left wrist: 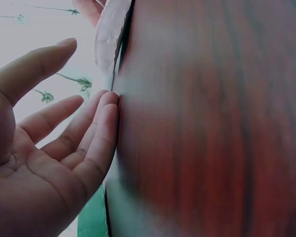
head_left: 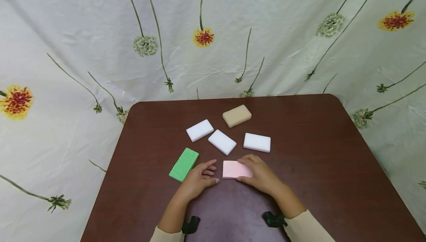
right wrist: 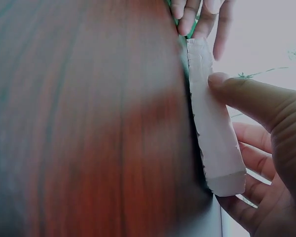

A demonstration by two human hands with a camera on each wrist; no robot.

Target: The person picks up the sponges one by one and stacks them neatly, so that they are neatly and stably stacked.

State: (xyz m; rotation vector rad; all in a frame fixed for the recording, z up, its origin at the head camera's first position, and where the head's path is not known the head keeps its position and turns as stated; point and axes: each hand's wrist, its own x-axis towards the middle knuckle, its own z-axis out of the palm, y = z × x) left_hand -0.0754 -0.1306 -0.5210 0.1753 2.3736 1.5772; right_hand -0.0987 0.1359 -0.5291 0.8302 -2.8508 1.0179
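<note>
A flat pink sponge (head_left: 231, 170) lies on the table at the middle front. My right hand (head_left: 261, 177) holds it at its right end, thumb along the near edge and fingers at the far edge. In the right wrist view the thumb presses the long side of the pink sponge (right wrist: 217, 133). To the left of it, my left hand (head_left: 199, 180) is held low with loosely bent fingers and nothing in them. Its wrist and back partly cover the lower corner of a green sponge (head_left: 184, 163). Palm and spread thumb of the left hand (left wrist: 64, 148) show in the left wrist view.
Behind the hands lie three white sponge blocks: one on the left (head_left: 199, 130), one in the middle (head_left: 222, 142) and one on the right (head_left: 257, 142). A beige sponge (head_left: 237, 116) is farther back. The brown table (head_left: 316, 153) ends at a flowered cloth (head_left: 233, 49).
</note>
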